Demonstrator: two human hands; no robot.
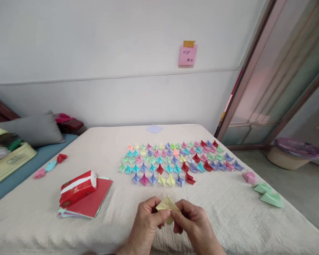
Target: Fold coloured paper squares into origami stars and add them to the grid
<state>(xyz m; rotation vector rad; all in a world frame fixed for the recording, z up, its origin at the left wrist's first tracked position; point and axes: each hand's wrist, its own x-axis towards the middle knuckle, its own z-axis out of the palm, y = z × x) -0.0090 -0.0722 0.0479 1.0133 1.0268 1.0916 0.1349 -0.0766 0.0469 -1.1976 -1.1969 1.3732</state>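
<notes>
Between my two hands is a folded piece of yellow origami paper (168, 203), its pointed top facing away from me. My left hand (149, 216) pinches its left side, thumb on the near face. From the right, my right hand (190, 219) grips it the same way, the two thumbs almost meeting at the middle. The lower part of the paper is partly hidden by the thumbs. Just beyond my hands, several rows of small folded paper boats stand on the cloth, among them a yellow boat (170, 180) and a dark red boat (190, 179).
A red tissue pack (78, 187) lies on a stack of coloured paper (102, 193) at left. Folded green pieces (271, 199) and a pink one (249, 177) lie near the right edge. A lilac sheet (154, 129) rests at the back, below a pink note (187, 55) on the wall.
</notes>
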